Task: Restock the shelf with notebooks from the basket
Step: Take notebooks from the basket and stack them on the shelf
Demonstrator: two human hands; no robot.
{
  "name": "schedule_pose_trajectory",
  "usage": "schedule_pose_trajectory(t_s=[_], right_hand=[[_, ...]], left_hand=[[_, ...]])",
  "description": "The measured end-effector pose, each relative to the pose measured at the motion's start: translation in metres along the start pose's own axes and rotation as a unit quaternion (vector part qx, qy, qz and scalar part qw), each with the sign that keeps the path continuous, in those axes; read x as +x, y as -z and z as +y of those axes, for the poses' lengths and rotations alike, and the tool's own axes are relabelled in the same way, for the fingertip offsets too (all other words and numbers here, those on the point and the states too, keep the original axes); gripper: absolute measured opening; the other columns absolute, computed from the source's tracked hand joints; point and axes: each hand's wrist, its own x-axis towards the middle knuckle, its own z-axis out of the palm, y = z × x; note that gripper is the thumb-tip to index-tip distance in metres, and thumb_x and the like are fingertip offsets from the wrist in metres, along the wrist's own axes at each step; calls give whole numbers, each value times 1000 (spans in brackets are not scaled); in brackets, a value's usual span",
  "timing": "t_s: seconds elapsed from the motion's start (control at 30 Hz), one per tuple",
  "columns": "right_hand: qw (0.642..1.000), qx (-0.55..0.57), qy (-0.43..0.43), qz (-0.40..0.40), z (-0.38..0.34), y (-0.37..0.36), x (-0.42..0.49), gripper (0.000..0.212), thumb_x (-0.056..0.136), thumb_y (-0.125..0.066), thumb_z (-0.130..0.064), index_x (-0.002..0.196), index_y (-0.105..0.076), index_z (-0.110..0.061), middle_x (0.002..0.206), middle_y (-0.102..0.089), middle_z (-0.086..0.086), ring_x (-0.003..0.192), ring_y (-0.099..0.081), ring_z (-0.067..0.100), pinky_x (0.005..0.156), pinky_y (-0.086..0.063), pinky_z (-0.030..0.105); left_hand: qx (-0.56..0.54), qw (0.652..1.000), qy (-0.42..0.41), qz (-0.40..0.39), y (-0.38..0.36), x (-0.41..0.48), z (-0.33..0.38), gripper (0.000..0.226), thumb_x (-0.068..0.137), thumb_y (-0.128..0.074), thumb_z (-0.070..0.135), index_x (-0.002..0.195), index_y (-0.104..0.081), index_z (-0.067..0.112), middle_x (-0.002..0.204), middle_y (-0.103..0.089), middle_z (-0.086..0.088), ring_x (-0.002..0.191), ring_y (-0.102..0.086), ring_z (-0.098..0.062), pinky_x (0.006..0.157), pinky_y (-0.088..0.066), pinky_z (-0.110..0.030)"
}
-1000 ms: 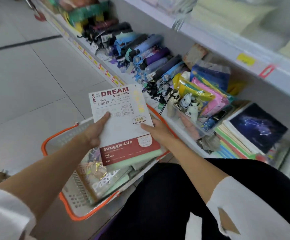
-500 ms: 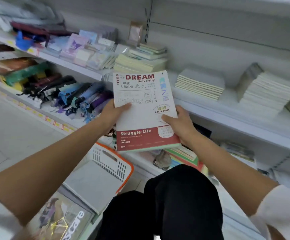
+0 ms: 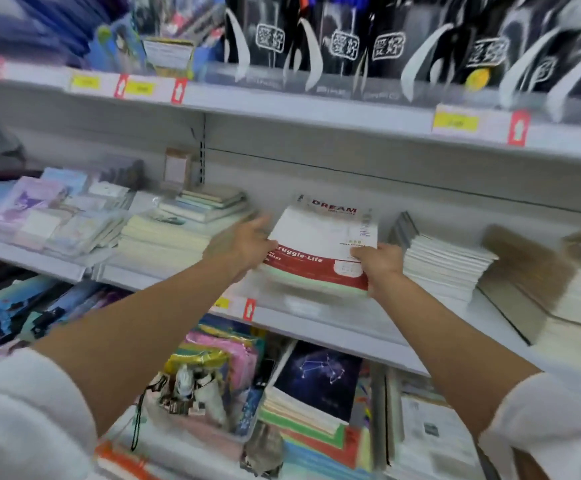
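Notebook: the white-and-red notebook point(image 3: 320, 237), with "DREAM" at the top of its cover and "Struggle-Life" on the red band, is over the front part of the middle shelf point(image 3: 317, 322). Pale green edges show under the cover. The blur hides whether it is one book or several, and whether it touches the shelf board.
Neighbours: it sits between a cream stack point(image 3: 164, 237) towards the shelf's left end and a white stack point(image 3: 445, 268) just beside it on the right.
Left hand: the left hand point(image 3: 242, 244) grips the notebook's left edge, thumb on the red band, fingers reaching along the side.
Right hand: the right hand point(image 3: 379, 265) holds the near right corner, thumb on the cover, fingers curled beneath.
Far right of shelf: brown-covered books point(image 3: 524, 271) lean at a tilt.
Upper shelf: black packs with white lettering point(image 3: 337, 46) stand in a row, with yellow price tags point(image 3: 455, 121) on the front edge.
Lower shelf: a dark constellation notebook point(image 3: 317, 375) lies on a stack, with pink pouches point(image 3: 223, 355) to its left.
Sleeves: white sleeves point(image 3: 22, 427) show at the bottom corners.
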Motion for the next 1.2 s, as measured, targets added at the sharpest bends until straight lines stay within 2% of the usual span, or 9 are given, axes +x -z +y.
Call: schedule_pose_trajectory(t_s=[0.03,0.1,0.23,0.37,0.5,0.77,0.93,1.07,1.2], right_hand=[[1000,-22,-10,5,4,1,11,14,78,-69,2,90,-65,-6,101,-72,17,79,-70,33,79,-58,51],[995,-95,-16,4,13,7,27,11,79,-71,-2,83,-61,-5,105,-70,17,89,-68,35,85,-56,50],[966,-231,88,-72,21,26,23,14,93,-61,-27,81,-59,-20,105,-70,6,89,-66,19,77,-54,35],[917,-282,167,-229,18,53,-15,39,75,-70,-60,103,-50,-41,103,-52,-33,88,-51,-17,70,-37,5],[866,-366,205,-274,27,52,-12,66,70,-74,-57,128,-50,-37,123,-49,-16,110,-50,-2,88,-32,4],[894,-355,180,-206,41,29,29,88,70,-73,-58,144,-44,-21,157,-28,2,145,-25,13,109,-16,20],[912,-318,175,-192,53,21,43,89,68,-77,-55,145,-42,-27,160,-21,2,146,-22,14,110,-17,21],[916,-311,170,-189,57,19,54,88,69,-76,-57,145,-42,-30,160,-19,-2,145,-25,13,104,-19,17],[919,-301,153,-204,52,17,64,87,70,-78,-52,145,-42,-25,160,-19,-1,144,-27,13,104,-20,17]], left_hand=[[-6,1000,12,0,-8,7,-6,55,92,-59,1,142,-45,17,109,-62,-3,70,-56,-18,41,-40,-18],[-6,999,28,16,-21,19,-22,47,90,-60,-1,135,-54,14,98,-64,-12,70,-53,-19,47,-39,-16],[70,993,-15,89,-20,26,-43,37,87,-70,22,123,-65,16,122,-64,-10,110,-60,-23,99,-45,-32],[105,988,-37,-109,10,12,-47,64,65,-73,62,123,-61,41,137,-48,18,128,-44,-4,105,-34,-26],[180,967,-70,-169,15,13,-58,71,73,-78,41,138,-51,30,156,-27,8,143,-25,-6,118,-23,-33],[129,988,-82,8,-8,34,-70,63,68,-84,33,126,-64,20,143,-51,-3,129,-49,-11,110,-34,-25],[125,988,-86,30,-13,50,-76,61,68,-84,33,124,-65,20,136,-57,2,120,-57,-10,101,-39,-18],[109,990,-81,23,-14,63,-79,61,68,-85,30,125,-65,19,112,-61,19,96,-54,1,68,-45,-2],[89,992,-82,36,-19,70,-79,58,69,-86,26,122,-66,15,100,-67,8,80,-57,13,68,-50,-15]])
